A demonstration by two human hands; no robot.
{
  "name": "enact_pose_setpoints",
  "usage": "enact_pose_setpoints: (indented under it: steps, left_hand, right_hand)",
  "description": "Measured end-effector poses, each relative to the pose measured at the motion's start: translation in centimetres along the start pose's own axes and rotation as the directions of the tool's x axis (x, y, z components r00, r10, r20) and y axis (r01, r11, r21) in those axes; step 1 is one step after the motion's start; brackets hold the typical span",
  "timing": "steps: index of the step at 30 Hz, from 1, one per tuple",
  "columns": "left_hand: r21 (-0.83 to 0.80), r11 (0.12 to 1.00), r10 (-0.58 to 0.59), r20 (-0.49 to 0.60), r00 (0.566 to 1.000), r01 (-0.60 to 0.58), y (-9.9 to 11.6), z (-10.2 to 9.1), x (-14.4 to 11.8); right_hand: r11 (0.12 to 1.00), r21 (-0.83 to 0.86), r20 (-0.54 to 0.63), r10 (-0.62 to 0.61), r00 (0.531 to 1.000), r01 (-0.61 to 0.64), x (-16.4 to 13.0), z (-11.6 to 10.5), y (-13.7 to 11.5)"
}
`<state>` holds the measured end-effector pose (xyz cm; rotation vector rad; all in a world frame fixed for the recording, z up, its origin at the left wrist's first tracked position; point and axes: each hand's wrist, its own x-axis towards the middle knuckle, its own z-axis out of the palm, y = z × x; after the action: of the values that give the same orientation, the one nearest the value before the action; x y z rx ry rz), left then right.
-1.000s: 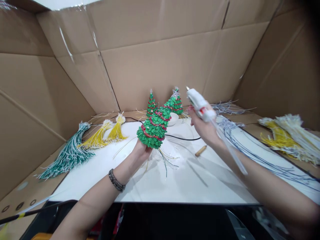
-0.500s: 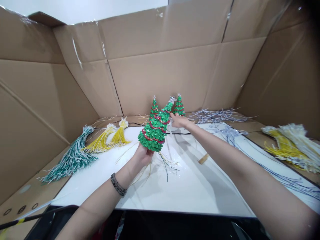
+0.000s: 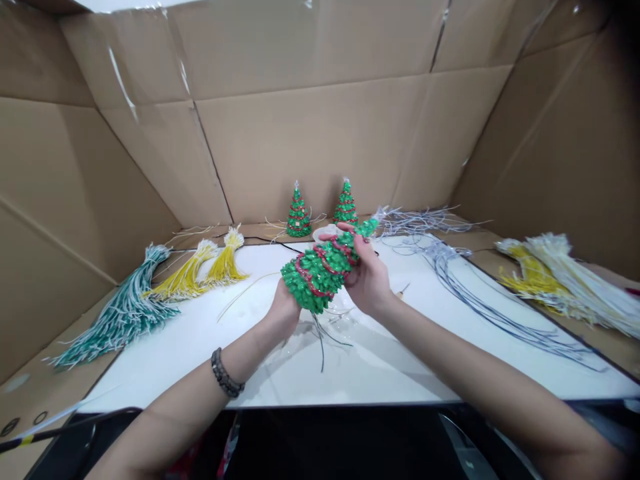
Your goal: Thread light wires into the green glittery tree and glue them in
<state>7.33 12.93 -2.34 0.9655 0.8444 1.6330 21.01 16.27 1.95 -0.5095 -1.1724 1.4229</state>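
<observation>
A green glittery miniature Christmas tree [image 3: 320,270] with red garlands is held tilted to the right above the white table [image 3: 380,360]. My left hand [image 3: 284,310] grips its base from below, where thin wires hang down. My right hand [image 3: 365,273] is wrapped around its upper part, near the silver star at the tip [image 3: 379,215]. A beaded bracelet [image 3: 225,375] sits on my left wrist.
Two small finished trees [image 3: 299,212] [image 3: 345,203] stand at the back by the cardboard wall. A teal wire bundle [image 3: 120,313] and yellow bundles [image 3: 200,270] lie left; silver wires [image 3: 465,280] and yellow-white bundles [image 3: 560,280] lie right. A black cable runs at the back.
My right hand held a white glue gun a second ago, then reached to the back without it, and now has come back onto the tree's top. The tree has tilted further right.
</observation>
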Motion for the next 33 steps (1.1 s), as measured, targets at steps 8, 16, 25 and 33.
enact_pose_setpoints:
  steps: [8,16,25,33]
  left_hand:
    - [0.351,0.886,0.263,0.156,0.952,-0.302,0.2,0.9,-1.8]
    - [0.359,0.872,0.305,0.138,0.942,-0.334,-0.5,1.8,-2.7]
    - [0.307,0.902,0.275,0.135,0.952,-0.304,-1.5,1.2,-2.3]
    - [0.162,0.961,0.199,0.148,0.969,-0.222,-2.9,0.2,-1.6]
  right_hand:
    - [0.918,0.387,-0.237,0.012,0.971,0.083,-1.2,-0.1,1.6]
    - [0.879,0.456,-0.222,-0.038,0.974,0.138,-1.5,-0.4,1.8]
    - [0.891,0.433,-0.262,-0.021,0.965,0.137,-1.3,-0.4,2.1]
    - [0.891,0.431,-0.300,-0.005,0.954,0.140,-1.2,-0.4,2.6]
